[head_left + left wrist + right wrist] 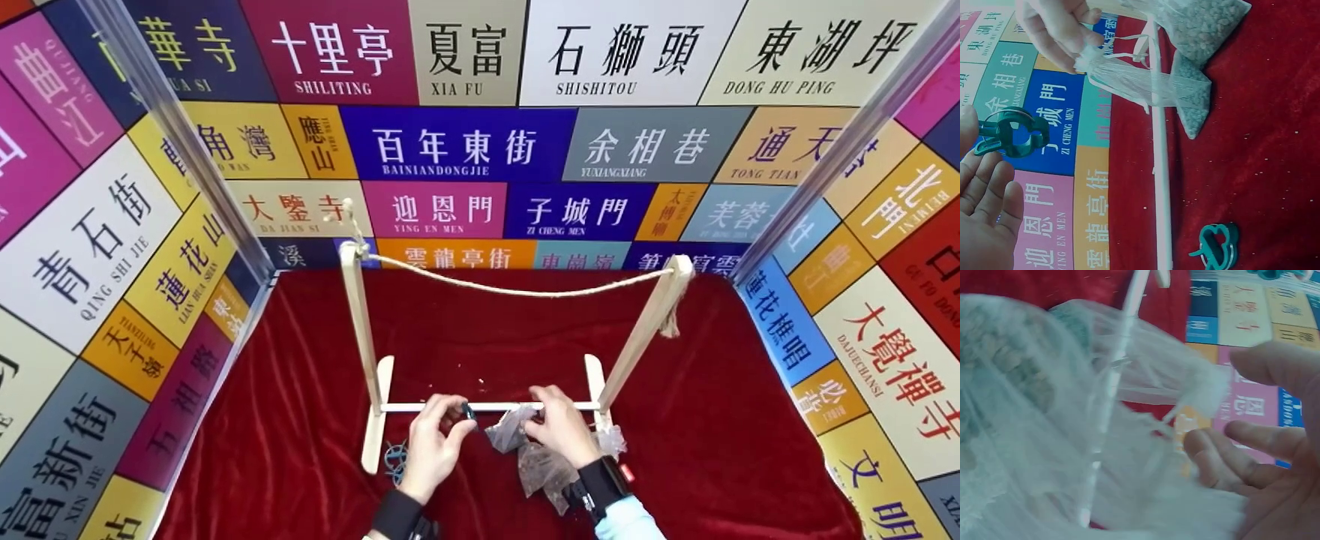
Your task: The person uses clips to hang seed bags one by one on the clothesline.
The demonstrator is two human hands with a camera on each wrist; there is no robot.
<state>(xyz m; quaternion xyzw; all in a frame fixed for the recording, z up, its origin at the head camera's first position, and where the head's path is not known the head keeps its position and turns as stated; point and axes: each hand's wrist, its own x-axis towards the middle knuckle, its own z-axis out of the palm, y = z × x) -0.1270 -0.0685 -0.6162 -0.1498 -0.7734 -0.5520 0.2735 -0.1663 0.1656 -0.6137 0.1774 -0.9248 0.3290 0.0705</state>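
Note:
My left hand (435,442) pinches a dark green spring plant clip (1013,132) between thumb and fingers, its looped end pointing away from the palm. Across from it, my right hand (559,424) holds the gathered top of a small sheer drawstring bag (1129,81), with grey-green gravel in its bottom. This bag overlaps the white crossbar (487,407) of a wooden stand. Closer to the right wrist is a larger sheer bag (1010,399) of pale gravel. Beside the left wrist, more green clips (395,459) lie on the red cloth.
The stand has two upright posts (630,337), with a slack rope (510,291) strung between their tops. Another clear bag (611,441) lies by the stand's right foot. Red velvet cloth (292,420) covers the table, and panels with printed place names (457,146) surround it.

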